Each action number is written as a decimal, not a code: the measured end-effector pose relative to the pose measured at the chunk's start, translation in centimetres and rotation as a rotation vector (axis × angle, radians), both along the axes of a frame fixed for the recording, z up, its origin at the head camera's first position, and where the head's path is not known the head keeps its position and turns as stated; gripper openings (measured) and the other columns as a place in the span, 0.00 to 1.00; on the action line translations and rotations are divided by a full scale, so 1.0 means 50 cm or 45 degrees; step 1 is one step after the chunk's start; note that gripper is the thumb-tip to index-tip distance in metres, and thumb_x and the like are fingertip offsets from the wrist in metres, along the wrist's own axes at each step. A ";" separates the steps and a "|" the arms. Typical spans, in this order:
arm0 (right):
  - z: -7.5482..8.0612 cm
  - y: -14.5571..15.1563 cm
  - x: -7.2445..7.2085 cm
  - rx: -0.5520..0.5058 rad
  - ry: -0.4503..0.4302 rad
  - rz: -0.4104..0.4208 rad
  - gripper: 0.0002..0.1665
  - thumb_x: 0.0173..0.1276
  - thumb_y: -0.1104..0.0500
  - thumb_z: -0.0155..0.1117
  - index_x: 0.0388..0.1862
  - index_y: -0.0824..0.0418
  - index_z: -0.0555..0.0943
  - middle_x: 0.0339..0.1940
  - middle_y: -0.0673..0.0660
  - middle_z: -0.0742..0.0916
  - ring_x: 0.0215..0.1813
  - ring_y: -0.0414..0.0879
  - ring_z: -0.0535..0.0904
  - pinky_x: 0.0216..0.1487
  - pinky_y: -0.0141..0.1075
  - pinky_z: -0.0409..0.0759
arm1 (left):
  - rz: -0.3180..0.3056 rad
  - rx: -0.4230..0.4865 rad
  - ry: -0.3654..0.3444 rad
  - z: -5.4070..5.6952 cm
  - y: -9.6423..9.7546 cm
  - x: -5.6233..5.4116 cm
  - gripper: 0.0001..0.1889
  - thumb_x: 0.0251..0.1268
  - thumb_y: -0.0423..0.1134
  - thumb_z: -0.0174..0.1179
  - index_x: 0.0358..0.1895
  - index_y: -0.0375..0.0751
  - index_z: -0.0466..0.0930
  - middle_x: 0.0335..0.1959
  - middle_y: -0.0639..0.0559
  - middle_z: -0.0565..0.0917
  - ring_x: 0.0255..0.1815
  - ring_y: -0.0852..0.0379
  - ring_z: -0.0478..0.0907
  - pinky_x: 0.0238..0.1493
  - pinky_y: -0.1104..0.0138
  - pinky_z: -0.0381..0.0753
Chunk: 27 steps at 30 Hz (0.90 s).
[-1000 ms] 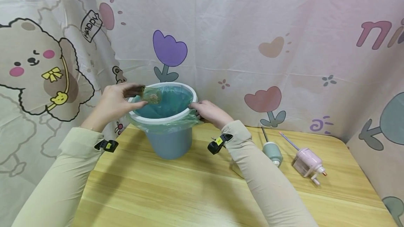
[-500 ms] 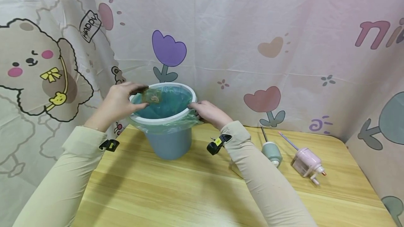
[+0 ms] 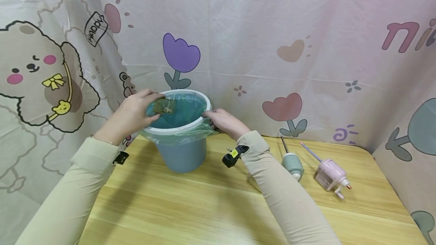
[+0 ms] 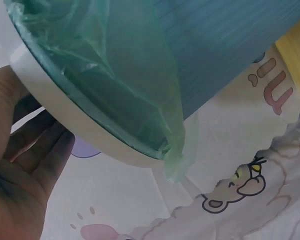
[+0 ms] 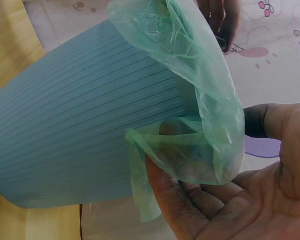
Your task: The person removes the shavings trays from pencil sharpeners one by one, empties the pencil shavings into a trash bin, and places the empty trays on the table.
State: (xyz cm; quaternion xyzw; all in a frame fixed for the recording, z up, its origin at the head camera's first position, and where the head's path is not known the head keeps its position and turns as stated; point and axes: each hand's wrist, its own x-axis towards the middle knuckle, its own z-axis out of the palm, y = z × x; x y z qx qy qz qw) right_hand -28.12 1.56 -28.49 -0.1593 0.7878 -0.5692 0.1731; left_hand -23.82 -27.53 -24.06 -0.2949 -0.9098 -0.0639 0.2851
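- Head view: pinching a small clear shavings tray [image 3: 165,106] between thumb and fingers of the left hand [image 3: 131,114], right at the fingertips, clear of the palm.
- Positioned over the left part of the mouth of a blue bin [image 3: 184,157]; whether above the rim or dipped just within, impossible to tell.
- Visible in the tray: one small clump of pale shavings [image 3: 167,110].
- Gripping the white rim [image 3: 172,130] and green liner [image 3: 178,138] with the right hand [image 3: 226,122], across the mouth from the tray.
- Right wrist view: clasping rim and liner between thumb and curled fingers, fingers partly under the liner's overhang.
- Left wrist view: partly hidden behind the rim, left fingers only.
- Counted at the bin: two hands, one tray, one bin, one liner.
- Counted on the wooden table [image 3: 190,207]: two crank pencil sharpeners, one grey-green [image 3: 293,165], one pink [image 3: 331,171]; two pencils, one dark [image 3: 284,143], one lilac [image 3: 311,152], one in each sharpener.
- Counted at the wrists: two black cameras [image 3: 235,156].
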 end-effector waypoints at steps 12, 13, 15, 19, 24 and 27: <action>-0.001 -0.001 0.000 -0.025 -0.037 0.014 0.22 0.82 0.51 0.55 0.25 0.56 0.67 0.22 0.49 0.68 0.28 0.42 0.63 0.31 0.30 0.67 | -0.044 -0.185 0.128 -0.005 0.017 0.005 0.29 0.54 0.22 0.77 0.62 0.27 0.83 0.54 0.33 0.85 0.50 0.35 0.87 0.47 0.44 0.91; -0.001 -0.001 0.000 -0.031 -0.039 0.015 0.22 0.82 0.51 0.55 0.25 0.56 0.67 0.22 0.48 0.68 0.27 0.42 0.63 0.31 0.30 0.67 | -0.050 -0.198 0.145 -0.006 0.019 0.005 0.29 0.54 0.22 0.77 0.62 0.27 0.83 0.54 0.33 0.85 0.50 0.35 0.87 0.47 0.44 0.91; -0.002 0.000 -0.001 -0.037 -0.042 0.017 0.22 0.82 0.51 0.55 0.26 0.56 0.67 0.22 0.48 0.68 0.27 0.41 0.63 0.32 0.30 0.67 | -0.067 -0.225 0.184 -0.008 0.021 0.005 0.28 0.55 0.22 0.77 0.62 0.28 0.83 0.53 0.33 0.85 0.50 0.35 0.86 0.47 0.45 0.91; -0.002 0.000 0.000 -0.038 -0.042 0.020 0.22 0.83 0.51 0.54 0.26 0.57 0.67 0.22 0.48 0.68 0.26 0.39 0.64 0.33 0.31 0.68 | -0.124 -0.272 0.276 -0.011 0.021 0.001 0.27 0.54 0.23 0.78 0.60 0.29 0.84 0.50 0.35 0.84 0.48 0.37 0.85 0.44 0.46 0.91; 0.002 -0.001 0.002 -0.039 -0.049 0.015 0.21 0.83 0.52 0.54 0.27 0.58 0.67 0.22 0.48 0.68 0.26 0.39 0.64 0.33 0.31 0.67 | -0.172 -0.300 0.341 -0.013 0.022 -0.003 0.24 0.57 0.21 0.75 0.59 0.30 0.85 0.48 0.36 0.84 0.46 0.37 0.84 0.42 0.47 0.90; 0.003 0.000 0.001 -0.043 -0.050 0.012 0.21 0.84 0.52 0.53 0.27 0.57 0.67 0.23 0.49 0.68 0.26 0.39 0.64 0.32 0.30 0.67 | -0.184 -0.321 0.360 -0.013 0.026 -0.004 0.22 0.60 0.20 0.71 0.59 0.31 0.85 0.49 0.36 0.84 0.47 0.37 0.84 0.44 0.47 0.90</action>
